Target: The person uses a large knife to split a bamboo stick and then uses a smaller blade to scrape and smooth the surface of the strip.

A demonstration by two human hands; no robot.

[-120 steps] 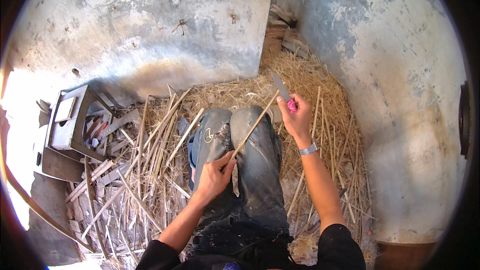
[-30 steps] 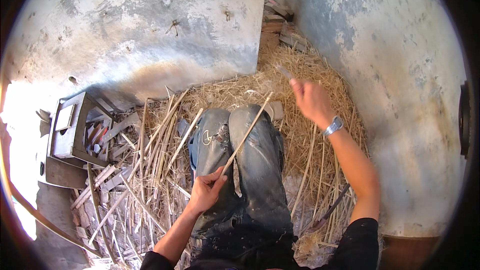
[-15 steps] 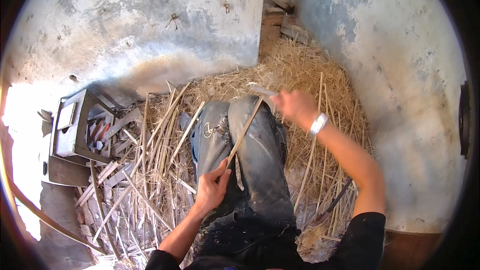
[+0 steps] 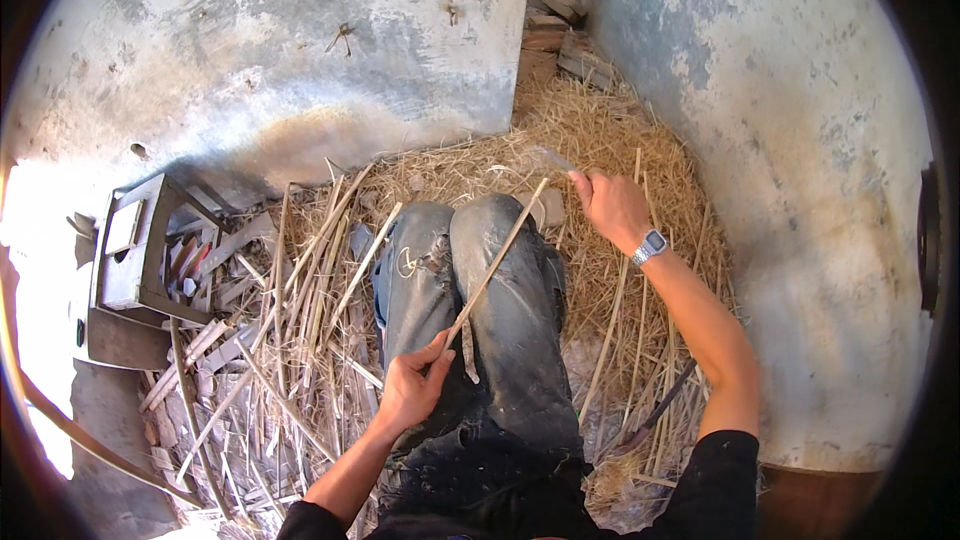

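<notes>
My left hand (image 4: 412, 385) is closed on the lower end of a thin wooden strip (image 4: 497, 262). The strip slants up and to the right across my thighs, and its far end reaches past my right knee. Beyond that end, to the right, my right hand (image 4: 610, 206) grips a knife (image 4: 553, 157). Its grey blade points up and left over the straw, somewhat smeared. The grip is mostly hidden in my fingers. Blade and strip are apart.
Straw and shavings (image 4: 600, 140) cover the floor ahead and to the right. On the left lie many long sticks (image 4: 320, 270) beside a wooden stool-like frame (image 4: 140, 265) with scraps. Walls (image 4: 400, 40) stand ahead and at right. A dark curved rod (image 4: 665, 405) lies near my right arm.
My right hand with the knife has moved slightly right, away from the strip's tip. My left hand has shifted a little down and left, and the strip's far end sits slightly higher.
</notes>
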